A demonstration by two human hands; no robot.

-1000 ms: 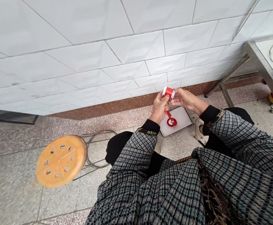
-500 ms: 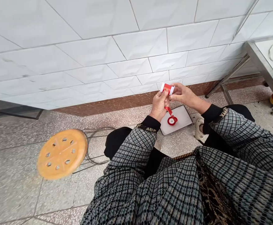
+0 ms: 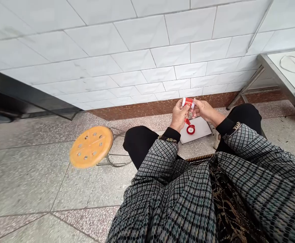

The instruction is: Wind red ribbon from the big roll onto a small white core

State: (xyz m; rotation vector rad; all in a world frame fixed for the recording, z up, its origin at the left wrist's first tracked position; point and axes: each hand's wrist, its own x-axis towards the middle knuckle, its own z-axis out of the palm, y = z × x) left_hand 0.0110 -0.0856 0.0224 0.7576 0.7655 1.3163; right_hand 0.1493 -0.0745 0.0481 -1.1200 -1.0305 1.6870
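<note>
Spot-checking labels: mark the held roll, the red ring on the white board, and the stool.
Roll point(image 3: 189, 101): head view, on the red middle between its white ends.
Ring point(image 3: 190, 130): head view, on its white centre.
Stool point(image 3: 91, 147): head view, on the middle of its orange seat.

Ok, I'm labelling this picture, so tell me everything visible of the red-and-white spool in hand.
The spool is a short cylinder with white, plastic-looking ends and a ribbon-like red wrap around its middle. It is held crosswise above the white board, right end slightly lower. The left hand grips it, thumb against the red; fingers of the right hand are at its right end, though contact there is hard to tell.
</note>
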